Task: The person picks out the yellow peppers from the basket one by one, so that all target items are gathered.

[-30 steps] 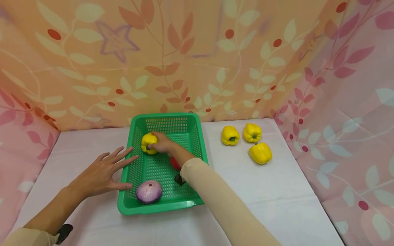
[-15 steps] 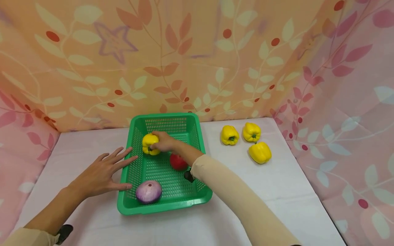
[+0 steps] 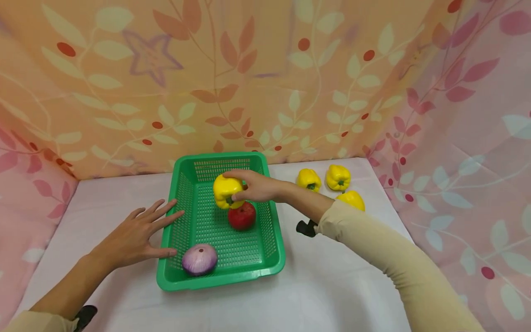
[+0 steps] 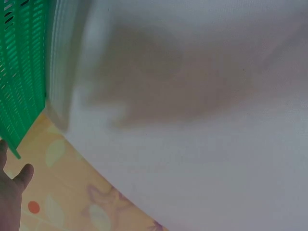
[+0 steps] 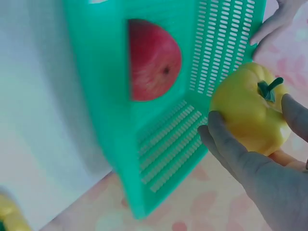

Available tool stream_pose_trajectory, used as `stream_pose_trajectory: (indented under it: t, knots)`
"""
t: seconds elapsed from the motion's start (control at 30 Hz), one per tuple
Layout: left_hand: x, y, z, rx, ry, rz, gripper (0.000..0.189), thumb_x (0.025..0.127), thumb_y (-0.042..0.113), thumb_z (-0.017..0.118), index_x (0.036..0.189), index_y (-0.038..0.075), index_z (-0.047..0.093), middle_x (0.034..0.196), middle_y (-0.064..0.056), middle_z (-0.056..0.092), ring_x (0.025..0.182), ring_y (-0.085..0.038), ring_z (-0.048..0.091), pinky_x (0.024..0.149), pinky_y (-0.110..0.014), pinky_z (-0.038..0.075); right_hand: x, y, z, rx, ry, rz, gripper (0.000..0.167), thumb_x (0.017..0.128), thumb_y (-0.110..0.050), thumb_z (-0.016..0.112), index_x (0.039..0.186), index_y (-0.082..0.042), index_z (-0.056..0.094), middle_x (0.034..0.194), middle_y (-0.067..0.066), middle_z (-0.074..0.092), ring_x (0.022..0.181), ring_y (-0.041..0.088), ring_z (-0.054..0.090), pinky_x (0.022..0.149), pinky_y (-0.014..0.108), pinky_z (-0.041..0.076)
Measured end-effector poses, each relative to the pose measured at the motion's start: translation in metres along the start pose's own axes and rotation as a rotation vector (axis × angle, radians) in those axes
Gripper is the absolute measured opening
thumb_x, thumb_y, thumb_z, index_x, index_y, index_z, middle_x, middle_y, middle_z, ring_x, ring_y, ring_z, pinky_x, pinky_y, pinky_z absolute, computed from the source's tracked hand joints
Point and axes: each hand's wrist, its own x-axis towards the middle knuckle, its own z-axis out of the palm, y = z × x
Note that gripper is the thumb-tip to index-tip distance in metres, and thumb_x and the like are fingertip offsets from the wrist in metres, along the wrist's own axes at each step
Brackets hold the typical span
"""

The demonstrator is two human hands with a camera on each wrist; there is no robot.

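My right hand [image 3: 263,186] grips a yellow bell pepper [image 3: 226,190] by its side, thumb near the green stem. In the right wrist view the bell pepper [image 5: 250,108] is held up above the green basket [image 5: 108,120]. A round red fruit [image 3: 242,216] lies in the basket [image 3: 220,278], just below the pepper. Nearer the front left corner of the basket sits a purple onion [image 3: 200,259]. My left hand [image 3: 134,235] has its fingers spread at the basket's left rim; whether it presses the rim is hard to tell.
Right of the basket, three more yellow bell peppers are on the white table [image 3: 332,276]: one at the left [image 3: 309,180], one farther back [image 3: 338,177] and one partly behind my right arm [image 3: 352,199]. A floral cloth [image 3: 265,92] hangs behind the table.
My right hand has lifted the yellow bell pepper off the basket's left side and carried it rightward. The red fruit has come into full view. The left hand has stayed put.
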Motion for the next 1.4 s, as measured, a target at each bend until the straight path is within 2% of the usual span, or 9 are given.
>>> stream_pose_trajectory:
  t: [0.13, 0.4, 0.67, 0.77, 0.83, 0.97, 1.17, 1.4]
  knots:
    - [0.0, 0.0, 0.001, -0.007, 0.017, 0.004, 0.093, 0.075, 0.067, 0.074, 0.153, 0.027, 0.042, 0.16, -0.006, 0.034, 0.144, -0.038, 0.032, 0.101, -0.063, 0.034, -0.029, 0.012, -0.015, 0.017, 0.004, 0.004, 0.064, 0.096, -0.01, 0.063, 0.154, -0.016, 0.037, 0.146, 0.004, 0.044, 0.119, 0.024, 0.049, 0.099, 0.034, 0.046]
    - [0.0, -0.001, 0.002, -0.009, 0.024, 0.008, 0.093, 0.075, 0.068, 0.073, 0.153, 0.028, 0.042, 0.161, -0.005, 0.033, 0.145, -0.038, 0.031, 0.1, -0.063, 0.035, -0.079, 0.038, -0.037, 0.09, 0.059, 0.052, 0.065, 0.098, -0.012, 0.062, 0.155, -0.022, 0.033, 0.145, 0.008, 0.044, 0.123, 0.035, 0.055, 0.098, 0.042, 0.051]
    - [0.0, 0.0, 0.001, 0.001, 0.028, 0.014, 0.093, 0.075, 0.067, 0.074, 0.152, 0.026, 0.043, 0.16, -0.006, 0.034, 0.143, -0.039, 0.034, 0.1, -0.063, 0.036, -0.117, 0.071, -0.057, 0.096, 0.132, 0.094, 0.065, 0.098, -0.014, 0.062, 0.155, -0.019, 0.033, 0.142, 0.014, 0.044, 0.117, 0.035, 0.057, 0.103, 0.05, 0.045]
    - [0.0, 0.001, 0.001, 0.003, 0.023, 0.012, 0.093, 0.075, 0.067, 0.074, 0.152, 0.026, 0.042, 0.16, -0.006, 0.033, 0.143, -0.039, 0.034, 0.1, -0.063, 0.036, -0.127, 0.084, -0.061, 0.119, 0.163, 0.145, 0.066, 0.098, -0.016, 0.062, 0.156, -0.021, 0.031, 0.148, 0.014, 0.041, 0.121, 0.036, 0.056, 0.107, 0.054, 0.04]
    - [0.0, 0.001, 0.001, 0.003, 0.022, 0.011, 0.093, 0.075, 0.066, 0.074, 0.152, 0.026, 0.042, 0.16, -0.006, 0.033, 0.143, -0.039, 0.034, 0.099, -0.063, 0.036, -0.132, 0.094, -0.062, 0.128, 0.182, 0.174, 0.067, 0.098, -0.018, 0.063, 0.156, -0.022, 0.03, 0.157, 0.013, 0.031, 0.126, 0.04, 0.052, 0.11, 0.057, 0.036]
    - [0.001, 0.0, 0.0, 0.003, 0.02, 0.01, 0.093, 0.075, 0.067, 0.074, 0.152, 0.027, 0.042, 0.16, -0.006, 0.034, 0.143, -0.04, 0.034, 0.099, -0.063, 0.035, -0.14, 0.117, -0.06, 0.12, 0.209, 0.202, 0.069, 0.098, -0.019, 0.064, 0.157, -0.017, 0.029, 0.162, 0.017, 0.018, 0.132, 0.047, 0.045, 0.111, 0.063, 0.032]
    - [0.001, 0.001, -0.001, 0.004, 0.017, 0.007, 0.093, 0.075, 0.068, 0.073, 0.152, 0.027, 0.042, 0.16, -0.006, 0.034, 0.143, -0.04, 0.034, 0.099, -0.064, 0.035, -0.145, 0.145, -0.053, 0.137, 0.243, 0.21, 0.068, 0.097, -0.015, 0.066, 0.155, -0.012, 0.032, 0.162, 0.02, 0.017, 0.139, 0.05, 0.034, 0.11, 0.064, 0.032]
    - [0.001, 0.002, -0.001, 0.002, 0.018, 0.005, 0.093, 0.074, 0.067, 0.075, 0.152, 0.027, 0.043, 0.16, -0.007, 0.035, 0.143, -0.04, 0.034, 0.099, -0.063, 0.036, -0.151, 0.173, -0.047, 0.111, 0.254, 0.254, 0.067, 0.097, -0.019, 0.065, 0.155, -0.012, 0.032, 0.164, 0.018, 0.014, 0.147, 0.046, 0.016, 0.112, 0.068, 0.022]
